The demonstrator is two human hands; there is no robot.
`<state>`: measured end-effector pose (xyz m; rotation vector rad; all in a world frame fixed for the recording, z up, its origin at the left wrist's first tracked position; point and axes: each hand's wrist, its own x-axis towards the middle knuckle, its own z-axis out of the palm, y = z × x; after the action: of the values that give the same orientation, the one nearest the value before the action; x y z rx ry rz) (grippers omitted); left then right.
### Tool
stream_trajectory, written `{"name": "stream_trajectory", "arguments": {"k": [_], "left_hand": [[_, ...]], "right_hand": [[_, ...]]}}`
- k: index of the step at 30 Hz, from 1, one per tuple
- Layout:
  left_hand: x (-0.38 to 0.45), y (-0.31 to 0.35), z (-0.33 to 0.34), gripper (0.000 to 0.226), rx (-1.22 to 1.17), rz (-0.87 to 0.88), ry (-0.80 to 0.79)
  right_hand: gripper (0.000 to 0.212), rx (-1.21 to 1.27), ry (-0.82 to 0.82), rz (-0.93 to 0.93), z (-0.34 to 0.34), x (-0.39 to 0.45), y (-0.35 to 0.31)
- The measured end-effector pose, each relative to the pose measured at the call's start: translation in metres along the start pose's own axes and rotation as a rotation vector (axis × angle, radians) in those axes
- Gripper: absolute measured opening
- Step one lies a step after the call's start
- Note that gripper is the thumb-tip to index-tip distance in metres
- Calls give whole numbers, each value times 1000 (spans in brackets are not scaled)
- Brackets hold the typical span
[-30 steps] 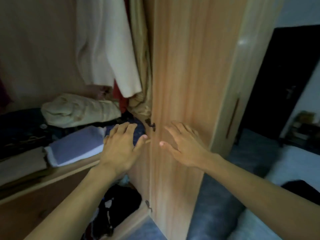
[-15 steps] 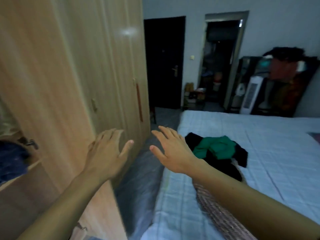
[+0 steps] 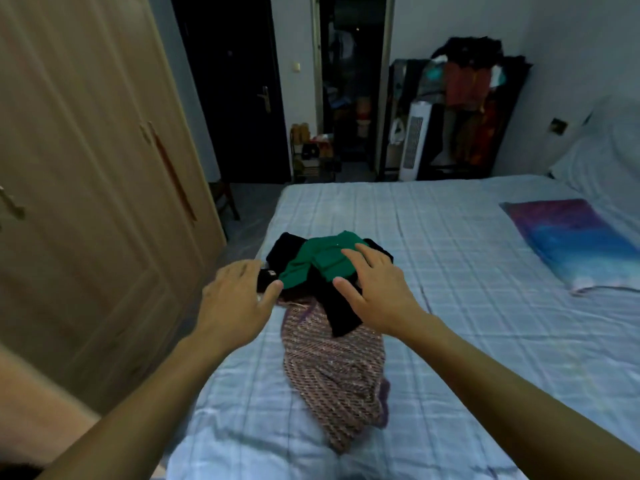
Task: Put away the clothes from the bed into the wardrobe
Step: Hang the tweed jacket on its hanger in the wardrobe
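A small heap of clothes lies on the bed: a green garment on top of black clothes, and a pink-and-brown striped knit piece stretching toward me. My left hand hovers at the heap's left edge, fingers spread, holding nothing. My right hand is open over the green garment's near side; whether it touches the cloth I cannot tell. The wooden wardrobe stands to the left, its doors facing the bed.
A purple-and-blue pillow lies at the bed's right side. A narrow floor strip runs between bed and wardrobe. Beyond the bed are a dark door, an open doorway, a white fan heater and a loaded clothes rack.
My view has swung from the wardrobe's shelves to the bed. Both empty hands left the wardrobe edge and now reach over the clothes heap.
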<state>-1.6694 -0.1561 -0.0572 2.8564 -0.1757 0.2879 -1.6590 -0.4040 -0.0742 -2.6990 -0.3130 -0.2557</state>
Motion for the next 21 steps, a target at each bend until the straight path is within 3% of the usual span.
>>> {"name": "stream_trajectory", "arguments": {"k": [12,16,21], "left_hand": [[88,40,86,55,-77,60,-86],[126,18,125,53,-175,25,-125],[171,-50,168,49,-269,-171,-185]], "right_hand": [[85,32,-6,153,18,18,92],[83,-1,-33,165,38,59,99],[80,-83,-165,130,93,125,93]]}}
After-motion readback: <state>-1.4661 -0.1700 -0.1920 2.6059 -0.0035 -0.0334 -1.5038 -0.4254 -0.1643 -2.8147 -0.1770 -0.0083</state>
